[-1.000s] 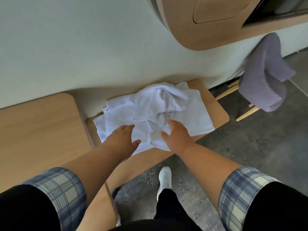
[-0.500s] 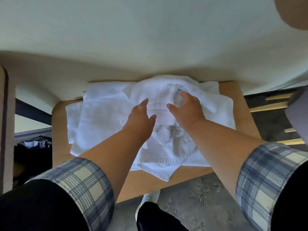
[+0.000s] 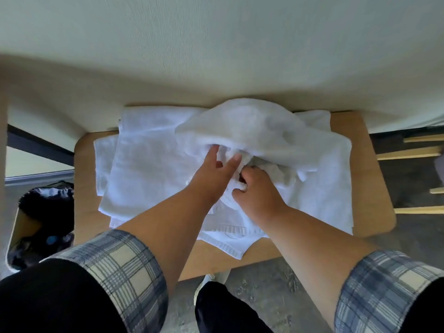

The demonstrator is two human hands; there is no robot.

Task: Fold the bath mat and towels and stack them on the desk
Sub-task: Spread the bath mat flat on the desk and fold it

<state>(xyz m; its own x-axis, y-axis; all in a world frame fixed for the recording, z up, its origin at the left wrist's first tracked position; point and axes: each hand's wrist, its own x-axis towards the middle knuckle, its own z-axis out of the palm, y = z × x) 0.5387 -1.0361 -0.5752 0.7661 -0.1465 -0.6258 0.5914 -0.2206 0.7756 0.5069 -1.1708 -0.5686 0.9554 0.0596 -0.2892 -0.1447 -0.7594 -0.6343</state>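
Half a second ago both palms lay on top; now my right hand (image 3: 257, 191) grasps a bunch of the crumpled towel (image 3: 252, 131) on the worktop (image 3: 370, 179) and my left hand (image 3: 213, 174) reaches in with straight fingers, released - I judge the sorting-out begins.

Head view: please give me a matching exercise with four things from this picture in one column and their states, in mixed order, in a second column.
Things:
1. left hand
2. right hand
3. crumpled towel
4. flat towel

States:
A. lies spread on the desk
B. fingers curled, gripping cloth
C. bunched up on top of the pile
D. fingers straight, touching cloth

Pairs: 1-D, 2-B, 3-C, 4-A
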